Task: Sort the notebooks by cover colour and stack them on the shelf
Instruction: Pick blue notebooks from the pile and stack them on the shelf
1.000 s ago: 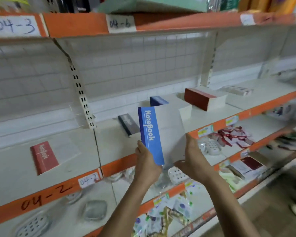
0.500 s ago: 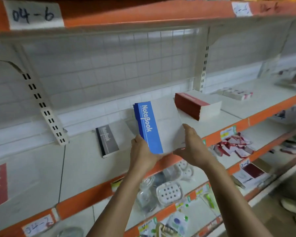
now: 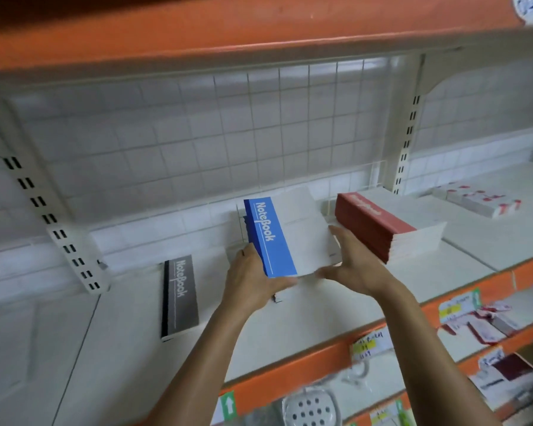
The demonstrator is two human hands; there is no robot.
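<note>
I hold a blue-and-white notebook (image 3: 271,238) marked "NoteBook" with both hands, low over the white shelf (image 3: 290,333). My left hand (image 3: 253,281) grips its lower left corner, and my right hand (image 3: 351,265) holds its right edge. Beneath it lies a pile of blue notebooks (image 3: 246,224), mostly hidden, with only dark-blue edges showing. Just to the right stands a stack of red notebooks (image 3: 373,226). A single black notebook (image 3: 180,295) lies flat to the left.
The upper shelf's orange edge (image 3: 259,32) hangs close overhead. A slotted bracket (image 3: 53,216) rises at the left, another upright (image 3: 408,133) at the right, with wire grid behind. White-and-red boxes (image 3: 480,201) sit far right. Lower shelves hold packaged goods (image 3: 311,407).
Both hands carried the blue notebook forward and down onto the shelf, over the blue pile beside the red stack. The view closed in and shifted right; the red notebook at the far left left the frame.
</note>
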